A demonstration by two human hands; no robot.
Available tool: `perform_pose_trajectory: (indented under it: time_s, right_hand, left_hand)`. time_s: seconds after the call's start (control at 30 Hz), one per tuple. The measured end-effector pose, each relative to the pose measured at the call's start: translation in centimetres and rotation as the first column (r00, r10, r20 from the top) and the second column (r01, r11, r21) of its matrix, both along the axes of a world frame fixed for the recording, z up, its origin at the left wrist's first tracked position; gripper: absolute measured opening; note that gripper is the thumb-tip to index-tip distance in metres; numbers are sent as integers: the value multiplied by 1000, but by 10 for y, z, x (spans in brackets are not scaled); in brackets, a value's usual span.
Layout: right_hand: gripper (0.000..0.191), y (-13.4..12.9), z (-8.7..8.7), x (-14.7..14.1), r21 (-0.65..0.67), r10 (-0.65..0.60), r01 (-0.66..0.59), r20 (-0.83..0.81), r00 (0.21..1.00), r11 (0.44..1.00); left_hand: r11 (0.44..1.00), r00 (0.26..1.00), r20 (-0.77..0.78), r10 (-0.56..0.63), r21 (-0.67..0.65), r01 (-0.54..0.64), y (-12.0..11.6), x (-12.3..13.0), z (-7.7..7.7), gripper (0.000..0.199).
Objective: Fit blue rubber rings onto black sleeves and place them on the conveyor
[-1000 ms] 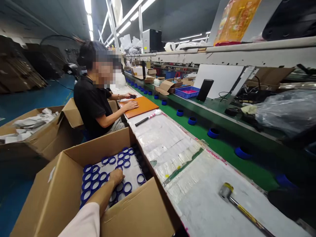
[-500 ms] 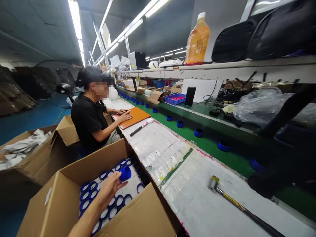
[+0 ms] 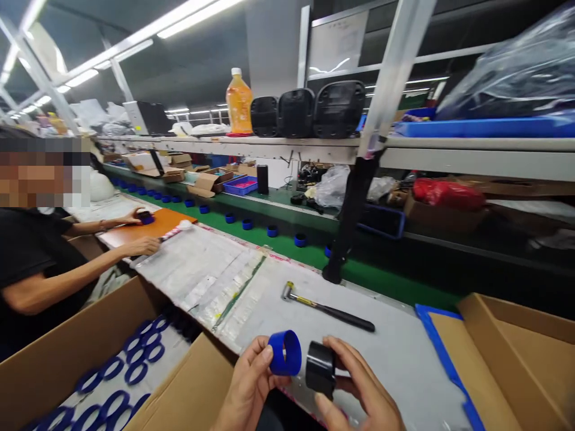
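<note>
A blue ring (image 3: 286,353) is held between the thumb and fingers of my left hand (image 3: 251,380), its opening turned toward the right. Just beside it, a small gap away, my right hand (image 3: 359,383) grips a black cylindrical part (image 3: 320,366). Both hands are over the near edge of the white-covered table (image 3: 381,353). Beyond them lies a hammer (image 3: 330,309) with a black handle, its metal head toward the left. At the lower left, an open cardboard box (image 3: 188,383) holds several blue rings (image 3: 135,372).
A person (image 3: 40,251) sits at the left, one hand on a dark and blue part over an orange board (image 3: 173,220), the other by a hammer handle. Blue rings line the green belt (image 3: 283,246). A cardboard box (image 3: 521,359) is at right; a black-wrapped post (image 3: 353,221) stands behind the hammer.
The view has swung right. My left hand has brought a blue ring from the box to the table edge. My right hand has appeared with a black part. The other person now touches a part and hammer.
</note>
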State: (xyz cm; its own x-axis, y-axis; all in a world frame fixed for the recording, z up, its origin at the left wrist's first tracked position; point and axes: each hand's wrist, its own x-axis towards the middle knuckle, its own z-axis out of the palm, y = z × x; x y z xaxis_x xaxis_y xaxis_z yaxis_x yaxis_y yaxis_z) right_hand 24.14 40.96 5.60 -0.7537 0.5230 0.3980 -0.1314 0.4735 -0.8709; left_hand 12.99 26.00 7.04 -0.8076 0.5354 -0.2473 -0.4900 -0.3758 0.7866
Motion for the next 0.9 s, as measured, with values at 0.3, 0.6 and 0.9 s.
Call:
perform_pose_trajectory:
  time_s: [0.3, 0.6, 0.9]
  right_hand:
    - [59, 15, -17, 13, 229, -21, 26, -25, 999, 973]
    - [65, 18, -23, 26, 326, -9, 27, -57, 998, 945]
    - [64, 47, -52, 40, 122, 17, -40, 188, 982, 992]
  left_hand:
    - [968, 979, -121, -165, -212, 137, 19, 12, 0, 68]
    - [909, 926, -191, -326, -331, 252, 22, 8, 6, 63]
    - [847, 789, -493, -366, -528, 63, 53, 10, 0, 48]
